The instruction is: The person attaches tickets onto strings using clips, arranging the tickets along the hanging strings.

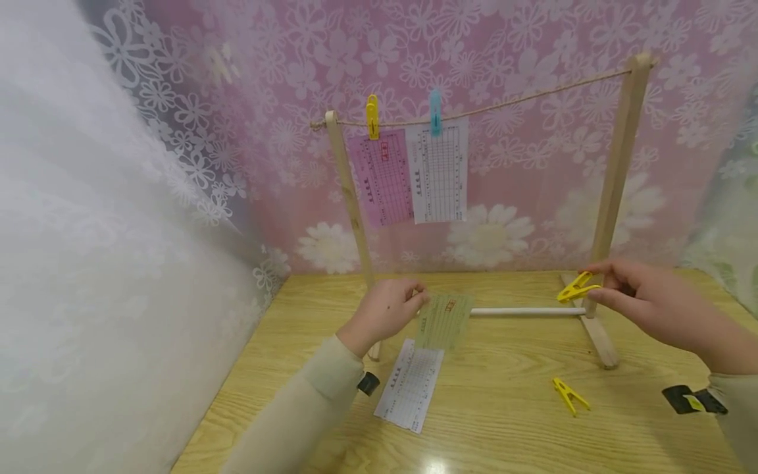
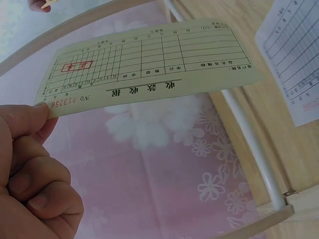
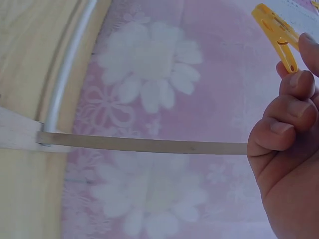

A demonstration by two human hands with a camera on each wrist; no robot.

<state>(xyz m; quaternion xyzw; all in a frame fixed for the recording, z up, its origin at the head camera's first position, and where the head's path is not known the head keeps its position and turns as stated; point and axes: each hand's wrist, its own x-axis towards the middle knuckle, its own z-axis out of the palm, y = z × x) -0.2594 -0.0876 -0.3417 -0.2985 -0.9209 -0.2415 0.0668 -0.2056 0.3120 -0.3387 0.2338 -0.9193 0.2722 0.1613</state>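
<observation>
Between thumb and forefinger, my left hand (image 1: 387, 308) pinches a pale green receipt slip (image 2: 149, 64) by one corner. The slip (image 1: 445, 320) is held above the table, over one end of a white slip (image 1: 410, 388) lying there. My right hand (image 1: 663, 306) pinches a yellow clothespin (image 1: 577, 288) near the right post; in the right wrist view this clothespin (image 3: 276, 37) points away from the fingertips. Behind the hands, a pink slip (image 1: 381, 178) hangs from a string under a yellow clothespin (image 1: 372, 117). Beside it a white slip (image 1: 439, 172) hangs under a blue clothespin (image 1: 435, 112).
The string (image 1: 533, 97) runs between a left wooden post (image 1: 351, 197) and a taller-looking right post (image 1: 618, 171). A white rod (image 1: 527, 311) joins them low down. Another yellow clothespin (image 1: 571, 396) lies on the wooden table (image 1: 497, 428). A flowered curtain (image 1: 533, 164) stands behind.
</observation>
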